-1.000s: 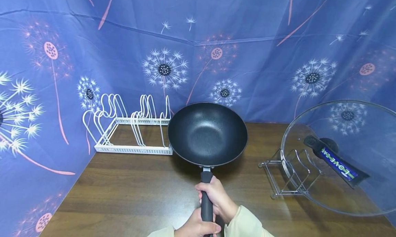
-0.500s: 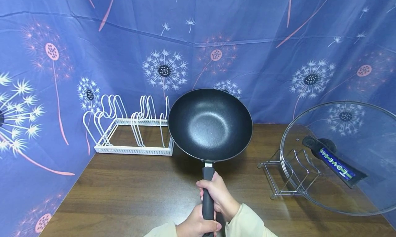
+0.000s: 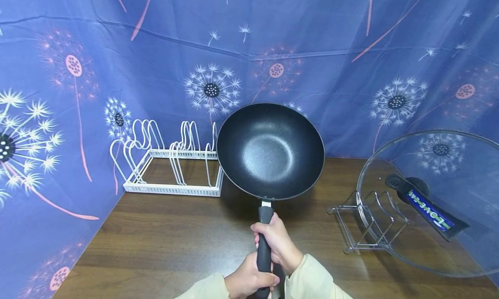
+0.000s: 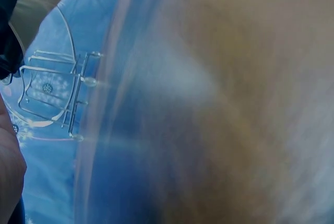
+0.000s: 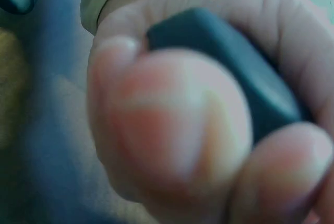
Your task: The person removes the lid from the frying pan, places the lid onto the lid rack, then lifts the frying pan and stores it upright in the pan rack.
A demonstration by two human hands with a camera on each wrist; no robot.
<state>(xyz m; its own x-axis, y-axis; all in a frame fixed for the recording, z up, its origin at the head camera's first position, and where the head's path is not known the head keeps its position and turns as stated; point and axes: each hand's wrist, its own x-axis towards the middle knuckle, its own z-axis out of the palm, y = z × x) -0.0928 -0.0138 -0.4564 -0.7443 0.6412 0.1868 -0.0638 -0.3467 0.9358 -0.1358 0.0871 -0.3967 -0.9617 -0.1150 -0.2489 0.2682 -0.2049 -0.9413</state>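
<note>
In the head view a black wok [image 3: 269, 151] is held up with its inside tilted toward me. Its long black handle [image 3: 264, 249] points down at me. My right hand [image 3: 277, 242] grips the handle's upper half, thumb across the front. Lower down, near the handle's end, my left hand [image 3: 245, 276] is wrapped round it, thumb over the top. The right wrist view shows fingers [image 5: 167, 119] curled round the dark handle [image 5: 229, 62]. Only an edge of a hand [image 4: 9, 166] shows in the left wrist view.
A white wire pan rack [image 3: 171, 188] stands at the back left, its right end beside the wok. At the right a large glass lid [image 3: 360, 177] with a black handle [image 3: 426, 208] leans in a small chrome rack [image 3: 366, 247]. Patterned blue cloth [image 3: 331, 86] hangs behind the wooden table [image 3: 163, 238].
The wok has risen and tilted further, showing more of its inside. Both hands keep their grip on the handle. The racks and lid stay put, with a slight shift of the whole view.
</note>
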